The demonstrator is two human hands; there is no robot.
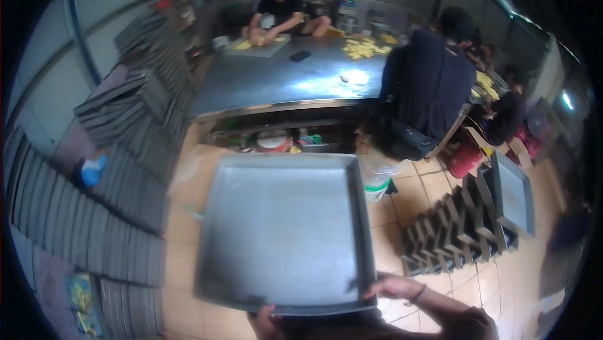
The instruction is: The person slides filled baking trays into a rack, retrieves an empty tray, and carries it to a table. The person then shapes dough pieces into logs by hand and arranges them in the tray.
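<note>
A tiled floor [433, 189] runs through a workshop where dark metal trays are stacked in leaning rows along the left wall [125, 151] and in a smaller pile on the right [458, 227], and a long steel table [282, 79] stands farther back with people seated around it. In the foreground a large square grey tray [286, 230] is held level above the floor, stretching away from the person. The left hand [267, 322] has its grip closed on the tray's near edge from below, and the right hand [392, 286] has its grip closed on the near right corner, fingers over the rim.
</note>
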